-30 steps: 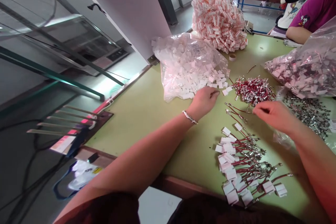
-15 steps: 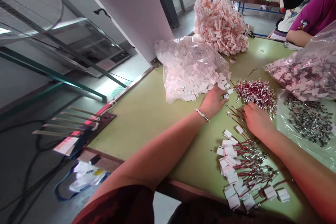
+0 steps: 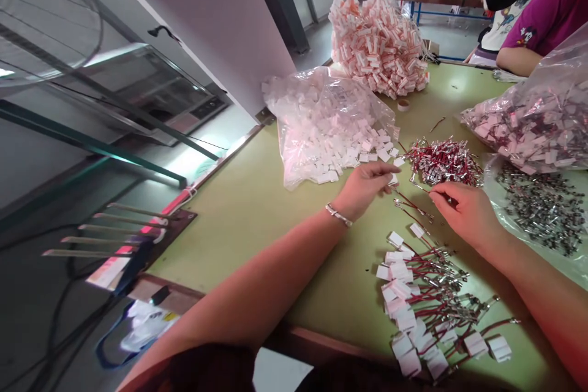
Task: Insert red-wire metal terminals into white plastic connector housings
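My left hand pinches a small white connector housing between thumb and fingers. Just to its right, my right hand is closed on a short red wire with a metal terminal at its end, which points towards the housing. On the table below lie a few loose red wires. A heap of red wires with silver terminals sits beyond my right hand. Nearer to me are several white housings with red wires fitted in them, laid in an overlapping row.
A clear bag of white housings lies open at the back left. Behind it stands a pile of orange-and-white parts. At right are a bag of pale parts and dark metal pieces on plastic. A co-worker's sleeve is across the table.
My left hand has drawn back from the bag's edge with a white housing. My right hand has lifted a red wire from the table, and the two hands now face each other.
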Available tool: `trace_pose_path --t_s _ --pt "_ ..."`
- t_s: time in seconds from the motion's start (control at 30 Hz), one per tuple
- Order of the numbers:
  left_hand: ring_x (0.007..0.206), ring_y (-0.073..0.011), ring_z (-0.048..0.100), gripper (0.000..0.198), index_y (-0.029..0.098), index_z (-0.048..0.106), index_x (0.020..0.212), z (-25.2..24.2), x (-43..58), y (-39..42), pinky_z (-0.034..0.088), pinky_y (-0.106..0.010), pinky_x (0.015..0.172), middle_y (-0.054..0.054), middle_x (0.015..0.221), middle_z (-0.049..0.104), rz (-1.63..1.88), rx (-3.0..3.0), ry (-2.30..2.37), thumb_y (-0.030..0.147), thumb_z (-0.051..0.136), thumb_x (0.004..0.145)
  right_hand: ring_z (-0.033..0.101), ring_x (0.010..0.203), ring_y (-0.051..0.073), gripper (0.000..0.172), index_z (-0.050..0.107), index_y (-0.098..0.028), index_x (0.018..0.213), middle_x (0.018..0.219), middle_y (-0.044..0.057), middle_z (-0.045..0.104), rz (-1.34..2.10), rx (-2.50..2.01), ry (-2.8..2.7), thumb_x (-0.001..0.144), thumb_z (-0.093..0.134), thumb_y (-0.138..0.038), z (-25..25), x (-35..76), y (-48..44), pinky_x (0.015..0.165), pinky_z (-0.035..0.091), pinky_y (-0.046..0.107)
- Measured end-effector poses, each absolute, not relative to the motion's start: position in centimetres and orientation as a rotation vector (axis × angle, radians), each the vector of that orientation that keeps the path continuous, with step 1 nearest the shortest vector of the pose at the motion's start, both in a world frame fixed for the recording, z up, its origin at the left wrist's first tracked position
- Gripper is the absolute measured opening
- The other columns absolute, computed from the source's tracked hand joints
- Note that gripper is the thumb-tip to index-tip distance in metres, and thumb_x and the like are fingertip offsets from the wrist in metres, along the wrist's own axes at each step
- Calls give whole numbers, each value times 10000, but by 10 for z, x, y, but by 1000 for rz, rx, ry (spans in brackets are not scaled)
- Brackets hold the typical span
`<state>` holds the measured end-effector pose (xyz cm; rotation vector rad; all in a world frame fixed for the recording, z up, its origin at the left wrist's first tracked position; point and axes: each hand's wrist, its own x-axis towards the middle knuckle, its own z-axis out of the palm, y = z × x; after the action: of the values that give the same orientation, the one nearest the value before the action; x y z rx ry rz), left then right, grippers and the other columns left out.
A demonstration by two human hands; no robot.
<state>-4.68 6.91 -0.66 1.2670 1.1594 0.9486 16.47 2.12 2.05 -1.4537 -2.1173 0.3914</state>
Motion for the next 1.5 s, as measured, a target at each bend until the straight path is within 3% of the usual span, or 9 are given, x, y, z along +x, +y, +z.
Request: trace_pose_path --t_s 0.1,0.27,0.67,0.87,1.07,1.23,1.33,1.43,1.5 --pt "565 -80 560 235 154 691 1024 0 -45 60 450 -215 543 -24 698 652 859 1090 1029 181 569 825 604 689 152 203 686 -219 820 786 29 697 369 -1392 -2113 874 498 -273 22 163 20 642 421 294" --pt "616 -67 564 114 135 700 883 1 -39 55 486 -225 656 -23 735 648 859 923 891 163 610 818 601 692 154 242 699 -222 827 797 35 694 348 -1410 -2193 892 473 -279 19 163 20 636 415 295" --pt "461 -49 485 161 130 672 823 7 -34 51 390 -185 450 31 555 597 718 1158 882 249 717 725 480 508 124 286 645 -192 759 610 19 622 242 -1511 -2291 890 417 -305 20 155 16 526 296 276" --pt "423 -43 482 131 126 663 771 15 -37 50 399 -178 430 38 519 596 643 1174 813 238 713 724 383 459 99 253 592 -198 691 516 -18 511 439 -1443 -2267 859 432 -300 26 152 11 500 278 262" --pt "466 -97 572 229 178 723 790 35 -55 50 458 -201 444 2 559 666 296 1266 575 282 816 608 437 486 93 321 593 -187 633 532 -22 546 1266 -1321 -2148 852 496 -402 35 156 11 480 319 239" --pt "474 -110 570 270 213 763 833 49 -57 38 444 -196 425 -16 607 702 -4 1464 372 347 818 605 544 669 143 197 651 -198 736 748 27 640 648 -1574 -2292 842 548 -328 13 144 19 588 350 265" --pt "533 -135 582 277 228 776 852 56 -63 46 468 -226 473 -40 694 730 -30 1613 298 388 792 627 541 662 146 153 645 -200 769 788 32 635 415 -1614 -2456 841 574 -315 5 135 18 576 315 270" --pt "609 -156 606 208 212 768 779 48 -63 72 486 -249 562 -36 691 715 226 1823 658 394 725 688 537 631 145 113 634 -193 806 793 38 638 363 -1622 -2507 850 563 -270 3 131 14 555 287 280" --pt "623 -156 591 206 179 742 759 33 -55 92 467 -263 592 -46 684 687 573 1974 1268 354 634 774 541 634 154 126 625 -179 810 801 54 641 327 -1613 -2540 866 528 -236 3 130 13 553 280 290"
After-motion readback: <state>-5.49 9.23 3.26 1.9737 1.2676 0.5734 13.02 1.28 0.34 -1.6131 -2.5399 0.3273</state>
